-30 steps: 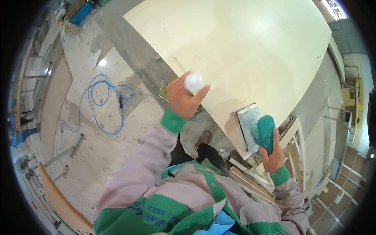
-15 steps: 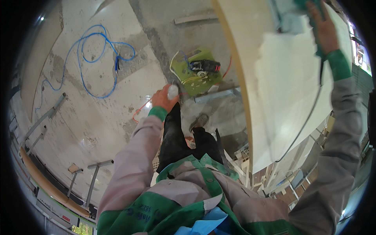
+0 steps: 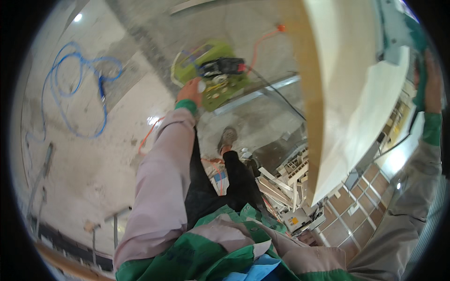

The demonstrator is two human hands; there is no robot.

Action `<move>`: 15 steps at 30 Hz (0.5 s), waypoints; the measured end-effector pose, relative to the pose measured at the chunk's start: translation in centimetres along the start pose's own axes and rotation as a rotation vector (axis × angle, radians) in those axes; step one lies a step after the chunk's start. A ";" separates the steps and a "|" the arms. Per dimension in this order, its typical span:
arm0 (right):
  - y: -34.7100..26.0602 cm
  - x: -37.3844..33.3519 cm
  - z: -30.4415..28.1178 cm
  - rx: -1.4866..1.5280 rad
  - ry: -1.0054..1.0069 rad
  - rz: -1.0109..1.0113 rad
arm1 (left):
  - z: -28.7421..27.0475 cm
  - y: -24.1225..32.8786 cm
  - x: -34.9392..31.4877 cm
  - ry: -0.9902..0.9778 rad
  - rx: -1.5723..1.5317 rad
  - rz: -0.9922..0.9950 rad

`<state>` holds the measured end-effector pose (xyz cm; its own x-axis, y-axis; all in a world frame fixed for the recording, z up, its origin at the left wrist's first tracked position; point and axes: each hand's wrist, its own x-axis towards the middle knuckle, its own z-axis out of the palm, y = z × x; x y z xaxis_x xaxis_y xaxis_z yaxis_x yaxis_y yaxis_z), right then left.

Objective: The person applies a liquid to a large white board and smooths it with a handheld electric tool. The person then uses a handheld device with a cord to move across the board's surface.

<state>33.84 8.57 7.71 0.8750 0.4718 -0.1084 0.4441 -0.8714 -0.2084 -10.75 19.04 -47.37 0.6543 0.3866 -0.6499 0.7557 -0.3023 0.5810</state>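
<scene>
At the upper right, my right hand (image 3: 433, 86) grips a teal corded power tool (image 3: 418, 35) by its handle. The tool has a grey flat base and rests at the far side of a large pale wooden panel (image 3: 349, 89) with a thick tan edge. Its black cord (image 3: 398, 144) hangs down beside the panel. My left hand (image 3: 188, 92) is in the middle, closed around a small whitish rounded object (image 3: 201, 86) that is mostly hidden by the fingers. Beyond it, a green board (image 3: 190, 70) on the floor carries a black-and-red power tool (image 3: 218, 67) and small yellowish pieces.
A coiled blue hose (image 3: 56, 89) lies on the floor at left. An orange cord (image 3: 258, 44) runs past the green board to a plug, and a metal bar (image 3: 255, 96) lies nearby. Wood offcuts (image 3: 290, 180) are heaped below the panel, beside a white grid rack (image 3: 351, 213).
My view has shifted to the right. The right hand and teal tool appear farther right and lower, with the panel's edge seen more end-on. Both hands keep their holds.
</scene>
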 end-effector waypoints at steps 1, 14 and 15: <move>1.6 -3.1 0.1 0.014 0.038 -0.063 | 0.2 0.1 -0.1 -0.022 -0.004 -0.008; 10.7 -26.0 0.3 0.515 0.064 0.407 | -22.7 10.8 -7.5 0.767 -0.675 0.320; 10.4 -25.7 0.4 0.544 0.083 0.379 | -25.5 15.1 -8.7 0.807 -0.781 0.479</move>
<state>15.87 -12.58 7.95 0.9729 0.1157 -0.2000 -0.0385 -0.7726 -0.6337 -5.77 33.32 -20.41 0.4465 0.8939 0.0406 0.0408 -0.0657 0.9970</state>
